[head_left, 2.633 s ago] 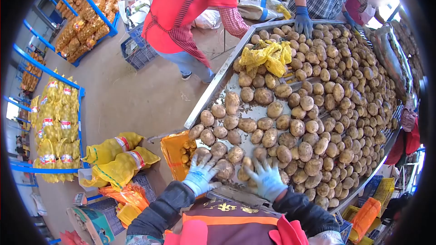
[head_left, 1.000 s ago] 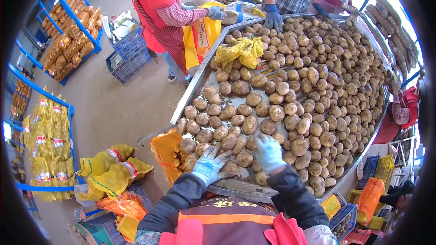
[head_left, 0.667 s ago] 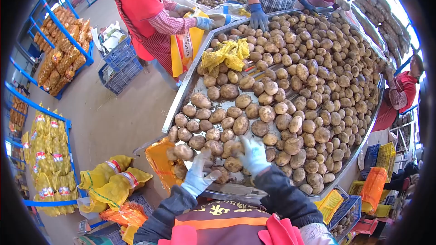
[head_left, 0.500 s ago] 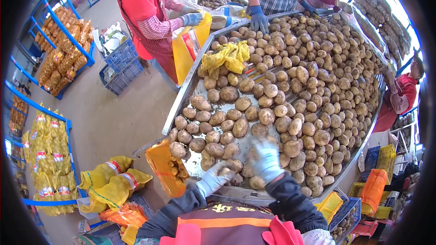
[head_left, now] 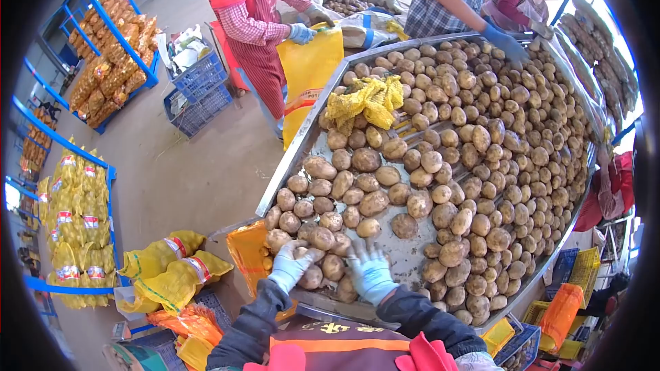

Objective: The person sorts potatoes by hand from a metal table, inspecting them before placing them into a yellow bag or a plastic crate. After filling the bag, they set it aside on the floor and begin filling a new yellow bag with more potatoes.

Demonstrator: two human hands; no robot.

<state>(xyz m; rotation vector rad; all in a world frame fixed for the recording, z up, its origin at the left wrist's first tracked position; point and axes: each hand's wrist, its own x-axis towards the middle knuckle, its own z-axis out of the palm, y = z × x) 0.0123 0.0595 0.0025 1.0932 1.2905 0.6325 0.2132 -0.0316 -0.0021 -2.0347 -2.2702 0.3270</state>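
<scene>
My left hand [head_left: 291,267], in a pale blue glove, is at the near left corner of a metal sorting table [head_left: 271,196]. Its fingers curve round a small potato [head_left: 300,252], with more potatoes against it. My right hand [head_left: 372,275], gloved the same way, lies palm down with fingers spread, touching the near edge of a cluster of potatoes [head_left: 333,267]. An orange bag [head_left: 246,251] hangs at the table's left corner, partly filled with potatoes. A large heap of potatoes [head_left: 509,158] covers the right side.
A crumpled yellow mesh bag [head_left: 368,102] lies on the potatoes. Across the table, one person [head_left: 254,34] holds a yellow sack [head_left: 313,72]; another person's blue-gloved hand [head_left: 505,42] reaches over the heap. Filled yellow bags [head_left: 172,278] and blue crates [head_left: 196,89] stand at left.
Both my hands have moved left along the near edge, with potatoes bunched at the left corner and bare metal exposed behind. The far person's blue-gloved hand has shifted right. The view has shifted slightly.
</scene>
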